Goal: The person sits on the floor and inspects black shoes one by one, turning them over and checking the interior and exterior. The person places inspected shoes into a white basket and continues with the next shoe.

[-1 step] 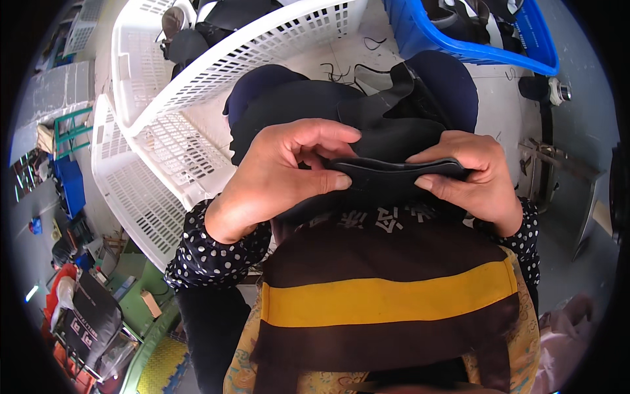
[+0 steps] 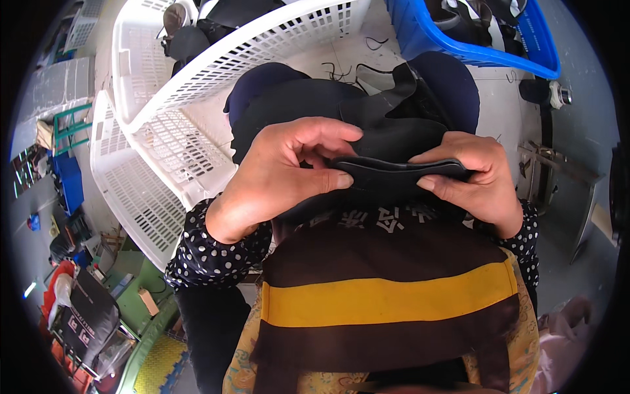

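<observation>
Right hand [image 2: 474,172] pinches one end of the black piece [image 2: 387,180], beyond the brown cloth [image 2: 387,256]; left hand [image 2: 279,174] apparently pinches the other, fingers partly hidden. Grip unchanged since the preceding view; work appears unadvanced.

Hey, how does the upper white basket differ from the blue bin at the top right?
The basket is white; the bin is blue. The basket's near side is slotted, while the bin's looks solid. The basket stands left of the bin. Both hold dark pieces.
</observation>
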Demonstrator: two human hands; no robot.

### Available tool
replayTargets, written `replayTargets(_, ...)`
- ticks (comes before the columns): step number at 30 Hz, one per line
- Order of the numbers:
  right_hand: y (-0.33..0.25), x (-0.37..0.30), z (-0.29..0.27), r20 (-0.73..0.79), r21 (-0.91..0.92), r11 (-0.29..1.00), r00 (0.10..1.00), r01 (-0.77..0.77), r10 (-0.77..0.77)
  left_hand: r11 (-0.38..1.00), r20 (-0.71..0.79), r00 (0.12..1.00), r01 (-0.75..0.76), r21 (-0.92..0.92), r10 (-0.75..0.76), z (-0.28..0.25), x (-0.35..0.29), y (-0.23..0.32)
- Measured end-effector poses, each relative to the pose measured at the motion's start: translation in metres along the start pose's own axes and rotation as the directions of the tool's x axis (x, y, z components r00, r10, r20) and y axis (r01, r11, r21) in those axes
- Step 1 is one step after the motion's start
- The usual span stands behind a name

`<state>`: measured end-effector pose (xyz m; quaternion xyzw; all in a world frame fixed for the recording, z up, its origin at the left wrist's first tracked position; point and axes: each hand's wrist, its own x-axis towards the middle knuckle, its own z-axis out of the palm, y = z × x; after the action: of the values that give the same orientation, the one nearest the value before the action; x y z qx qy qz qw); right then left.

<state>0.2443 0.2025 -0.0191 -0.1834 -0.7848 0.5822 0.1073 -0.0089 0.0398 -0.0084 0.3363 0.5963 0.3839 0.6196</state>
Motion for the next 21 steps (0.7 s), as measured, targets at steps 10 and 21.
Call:
replayTargets(10, -0.005, -0.001, 0.007, -0.052, 0.057, 0.992, 0.992, -0.110, 0.113, 0.921, -0.233, 0.905, -0.299, 0.249, 0.357, 0.020, -0.014, -0.014)
replayTargets(21, -0.003, -0.007, 0.015, -0.124, 0.000, 1.000, 0.992, -0.018, 0.018, 0.985, -0.280, 0.956, -0.049, 0.164, 0.094, 0.024, -0.005, -0.013)
